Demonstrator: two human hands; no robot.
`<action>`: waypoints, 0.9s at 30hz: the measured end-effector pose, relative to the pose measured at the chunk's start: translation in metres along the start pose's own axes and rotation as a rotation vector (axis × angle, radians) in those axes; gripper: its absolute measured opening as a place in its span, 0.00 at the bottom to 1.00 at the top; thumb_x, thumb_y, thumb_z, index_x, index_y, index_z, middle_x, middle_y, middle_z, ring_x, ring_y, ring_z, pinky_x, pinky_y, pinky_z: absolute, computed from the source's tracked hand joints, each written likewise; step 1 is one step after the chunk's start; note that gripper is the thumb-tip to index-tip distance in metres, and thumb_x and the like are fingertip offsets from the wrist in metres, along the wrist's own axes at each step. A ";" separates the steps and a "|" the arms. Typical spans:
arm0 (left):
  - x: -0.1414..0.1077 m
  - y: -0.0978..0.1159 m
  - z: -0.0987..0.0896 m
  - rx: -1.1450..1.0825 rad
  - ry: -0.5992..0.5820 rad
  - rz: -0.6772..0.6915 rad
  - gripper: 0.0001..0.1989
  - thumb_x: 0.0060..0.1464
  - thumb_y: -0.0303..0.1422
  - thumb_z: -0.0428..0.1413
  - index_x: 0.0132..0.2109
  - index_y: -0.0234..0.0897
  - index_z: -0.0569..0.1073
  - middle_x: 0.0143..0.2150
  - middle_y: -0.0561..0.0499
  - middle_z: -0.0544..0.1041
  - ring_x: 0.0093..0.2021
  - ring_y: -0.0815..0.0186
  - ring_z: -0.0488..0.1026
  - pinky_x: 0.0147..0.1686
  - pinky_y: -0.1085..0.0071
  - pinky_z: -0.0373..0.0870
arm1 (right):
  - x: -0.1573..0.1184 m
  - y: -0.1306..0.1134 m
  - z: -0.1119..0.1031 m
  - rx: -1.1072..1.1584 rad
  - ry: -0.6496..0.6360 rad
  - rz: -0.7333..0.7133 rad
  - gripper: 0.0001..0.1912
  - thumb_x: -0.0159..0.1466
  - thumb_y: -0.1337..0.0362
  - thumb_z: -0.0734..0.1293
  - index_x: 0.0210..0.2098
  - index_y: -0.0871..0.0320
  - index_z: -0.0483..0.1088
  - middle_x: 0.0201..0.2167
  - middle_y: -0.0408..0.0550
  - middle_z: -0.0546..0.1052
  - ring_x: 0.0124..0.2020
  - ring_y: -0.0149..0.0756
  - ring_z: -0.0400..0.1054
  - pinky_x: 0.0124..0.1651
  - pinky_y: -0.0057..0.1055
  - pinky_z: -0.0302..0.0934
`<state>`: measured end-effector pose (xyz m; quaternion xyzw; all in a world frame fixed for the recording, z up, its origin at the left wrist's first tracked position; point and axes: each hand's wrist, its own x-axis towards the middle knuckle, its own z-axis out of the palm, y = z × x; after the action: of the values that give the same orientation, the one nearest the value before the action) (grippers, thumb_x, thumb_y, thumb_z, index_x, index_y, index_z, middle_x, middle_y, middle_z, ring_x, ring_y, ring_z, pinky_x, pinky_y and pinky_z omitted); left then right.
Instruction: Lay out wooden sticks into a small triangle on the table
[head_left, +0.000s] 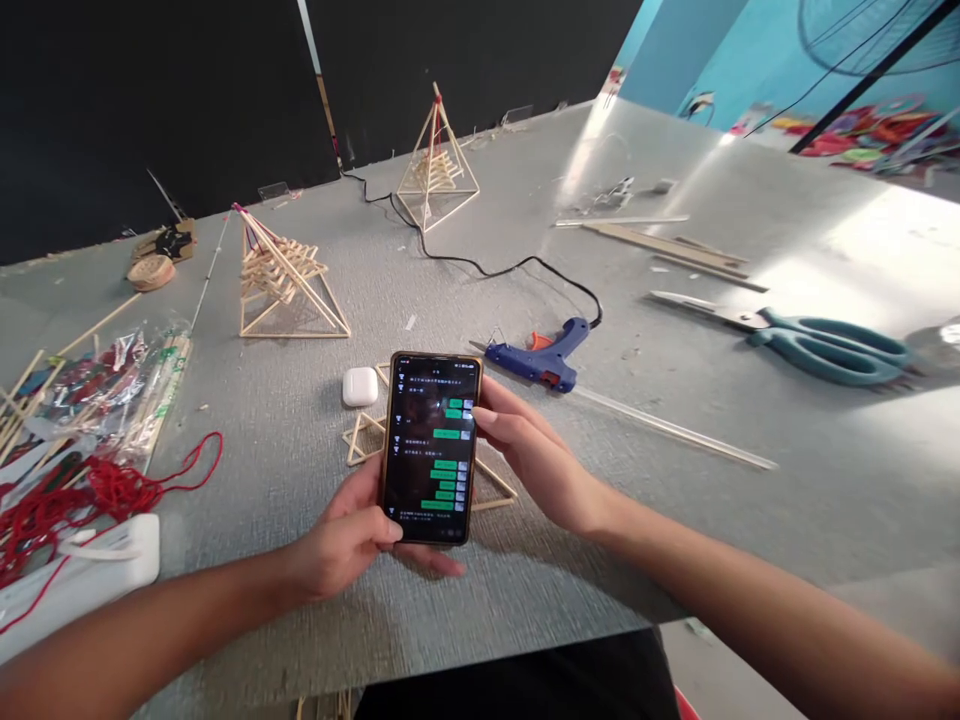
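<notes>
Phone (433, 450) upright over table (300, 640), chat on screen. Left hand (349, 535) clamped on lower left edge, thumb on bottom corner; right hand (540, 455) gripping right edge, thumb at screen. Stick frames (495, 497) behind phone, partly hidden. White case (360, 387) just left; glue gun (536, 360) beyond right hand. Farther out: scissors (825, 345) right, red yarn (127, 490) left, two stick pyramids (289, 265) toward back.

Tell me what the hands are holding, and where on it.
A smartphone: the left hand grips its lower left part, the right hand holds its right edge above the middle.
</notes>
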<state>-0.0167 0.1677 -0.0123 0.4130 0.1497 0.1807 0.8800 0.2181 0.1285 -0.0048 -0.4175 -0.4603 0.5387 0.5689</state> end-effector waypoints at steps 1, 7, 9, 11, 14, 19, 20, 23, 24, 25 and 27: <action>0.001 0.001 0.001 0.000 -0.006 0.000 0.32 0.57 0.23 0.56 0.68 0.46 0.71 0.62 0.45 0.80 0.57 0.55 0.79 0.51 0.50 0.85 | 0.000 0.000 0.000 -0.005 0.006 -0.001 0.20 0.72 0.53 0.64 0.61 0.49 0.73 0.56 0.47 0.78 0.58 0.47 0.69 0.64 0.47 0.62; 0.000 0.006 0.007 0.036 0.001 -0.012 0.29 0.62 0.24 0.59 0.68 0.48 0.70 0.62 0.44 0.78 0.58 0.57 0.79 0.52 0.52 0.85 | 0.000 -0.004 0.003 0.009 0.013 0.014 0.19 0.73 0.55 0.62 0.60 0.48 0.73 0.56 0.45 0.79 0.58 0.45 0.70 0.63 0.45 0.63; 0.000 0.006 0.007 0.060 0.001 -0.006 0.30 0.63 0.26 0.61 0.69 0.49 0.69 0.64 0.43 0.76 0.60 0.56 0.77 0.52 0.53 0.85 | 0.000 -0.006 0.004 0.020 0.016 0.028 0.19 0.73 0.55 0.62 0.60 0.48 0.74 0.55 0.46 0.79 0.57 0.45 0.71 0.60 0.43 0.65; 0.000 0.004 0.006 0.083 -0.002 0.000 0.31 0.64 0.26 0.62 0.69 0.50 0.68 0.66 0.43 0.74 0.62 0.56 0.76 0.51 0.55 0.86 | 0.000 -0.006 0.004 0.025 0.020 0.040 0.19 0.72 0.54 0.63 0.60 0.49 0.74 0.52 0.47 0.79 0.56 0.46 0.71 0.57 0.43 0.67; 0.000 0.002 0.005 0.102 -0.005 0.004 0.31 0.64 0.26 0.62 0.70 0.52 0.66 0.67 0.43 0.72 0.64 0.55 0.75 0.51 0.57 0.86 | 0.001 -0.004 0.002 0.035 0.019 0.046 0.20 0.71 0.52 0.64 0.60 0.50 0.73 0.49 0.48 0.79 0.55 0.47 0.71 0.56 0.43 0.69; 0.000 0.003 0.006 0.109 -0.003 -0.022 0.31 0.65 0.25 0.62 0.69 0.53 0.64 0.70 0.43 0.71 0.68 0.53 0.72 0.51 0.61 0.86 | 0.001 -0.003 0.001 0.055 0.017 0.075 0.21 0.71 0.51 0.64 0.60 0.49 0.72 0.44 0.49 0.77 0.54 0.48 0.70 0.50 0.42 0.72; 0.000 0.003 0.007 0.109 0.001 -0.025 0.31 0.65 0.25 0.62 0.69 0.53 0.64 0.70 0.42 0.70 0.67 0.53 0.73 0.51 0.61 0.86 | 0.001 -0.003 0.001 0.055 0.019 0.076 0.21 0.71 0.51 0.65 0.60 0.49 0.72 0.44 0.49 0.77 0.54 0.48 0.70 0.49 0.42 0.72; 0.000 0.003 0.006 0.117 0.025 -0.034 0.30 0.64 0.26 0.63 0.68 0.52 0.65 0.68 0.43 0.72 0.63 0.56 0.75 0.50 0.59 0.86 | 0.000 -0.006 0.002 0.058 0.022 0.084 0.21 0.71 0.50 0.66 0.60 0.48 0.73 0.43 0.48 0.77 0.54 0.48 0.70 0.49 0.41 0.72; 0.000 0.003 0.006 0.123 0.034 -0.040 0.30 0.64 0.26 0.63 0.68 0.51 0.66 0.67 0.43 0.72 0.62 0.57 0.76 0.50 0.59 0.86 | 0.000 -0.006 0.002 0.060 0.019 0.087 0.21 0.71 0.50 0.66 0.59 0.48 0.73 0.43 0.48 0.77 0.54 0.47 0.70 0.49 0.41 0.72; 0.000 0.002 0.006 0.128 0.039 -0.044 0.30 0.64 0.26 0.63 0.68 0.51 0.66 0.66 0.43 0.73 0.61 0.57 0.76 0.50 0.58 0.86 | 0.000 -0.006 0.002 0.062 0.016 0.088 0.21 0.71 0.50 0.65 0.59 0.48 0.73 0.43 0.48 0.76 0.53 0.47 0.70 0.49 0.41 0.72; 0.000 0.002 0.007 0.137 0.045 -0.045 0.30 0.63 0.26 0.63 0.68 0.51 0.66 0.65 0.42 0.72 0.60 0.57 0.76 0.49 0.57 0.86 | 0.000 -0.006 0.001 0.064 0.010 0.084 0.21 0.71 0.50 0.65 0.60 0.49 0.73 0.42 0.47 0.76 0.52 0.46 0.70 0.49 0.41 0.71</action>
<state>-0.0142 0.1644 -0.0070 0.4647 0.1907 0.1594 0.8499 0.2182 0.1283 0.0016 -0.4207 -0.4224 0.5743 0.5610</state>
